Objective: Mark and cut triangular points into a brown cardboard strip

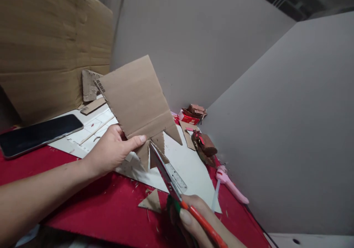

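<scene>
My left hand (112, 148) grips a piece of brown cardboard (135, 97) by its lower left side, thumb lying on the front face. Pointed, tooth-like shapes run along the cardboard's lower edge. In my right hand (199, 218) is a pair of scissors (168, 181) with orange and green handles. Their blade tips reach the cardboard between two of the points, close to my left thumb. A loose cardboard triangle (151, 201) lies on the red cloth (96, 200) below. Part of my right hand's fingers is hidden behind the handles.
White paper sheets (188, 167) cover part of the red surface, with a ruler (177, 178) on them. A phone (41, 133) lies at left, before a large cardboard sheet (55, 49). To the right are a pink glue gun (233, 189), a small brown item (206, 145) and a red box (189, 117).
</scene>
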`<state>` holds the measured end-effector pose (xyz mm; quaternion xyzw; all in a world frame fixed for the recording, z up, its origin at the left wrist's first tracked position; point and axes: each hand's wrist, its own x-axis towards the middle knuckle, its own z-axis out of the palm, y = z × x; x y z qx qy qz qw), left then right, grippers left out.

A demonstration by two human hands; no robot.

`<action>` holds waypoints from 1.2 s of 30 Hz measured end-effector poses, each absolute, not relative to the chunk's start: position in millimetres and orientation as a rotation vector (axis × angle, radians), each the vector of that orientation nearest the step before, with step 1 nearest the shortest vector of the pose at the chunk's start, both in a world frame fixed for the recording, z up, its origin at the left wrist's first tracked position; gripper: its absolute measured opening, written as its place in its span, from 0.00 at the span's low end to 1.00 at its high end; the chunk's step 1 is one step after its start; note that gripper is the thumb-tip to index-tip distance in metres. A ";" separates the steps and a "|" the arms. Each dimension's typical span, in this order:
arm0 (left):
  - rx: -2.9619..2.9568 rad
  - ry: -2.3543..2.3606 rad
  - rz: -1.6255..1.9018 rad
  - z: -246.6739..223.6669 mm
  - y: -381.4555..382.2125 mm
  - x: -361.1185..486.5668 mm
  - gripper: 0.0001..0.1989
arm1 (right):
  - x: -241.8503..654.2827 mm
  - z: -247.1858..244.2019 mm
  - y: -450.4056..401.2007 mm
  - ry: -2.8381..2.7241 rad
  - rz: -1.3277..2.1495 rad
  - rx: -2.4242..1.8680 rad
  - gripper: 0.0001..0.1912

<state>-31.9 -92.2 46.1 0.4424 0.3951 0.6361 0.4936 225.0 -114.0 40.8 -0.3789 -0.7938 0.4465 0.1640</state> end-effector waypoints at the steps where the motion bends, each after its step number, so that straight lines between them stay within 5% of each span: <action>1: 1.075 0.959 1.539 45.5 -91.5 -31.8 0.18 | 224.7 37.6 -112.3 -2.260 1.274 -1.095 0.28; 36: 0.545 0.743 1.450 39.8 -99.3 -16.2 0.13 | 209.0 4.7 -100.1 -2.235 1.322 -0.934 0.27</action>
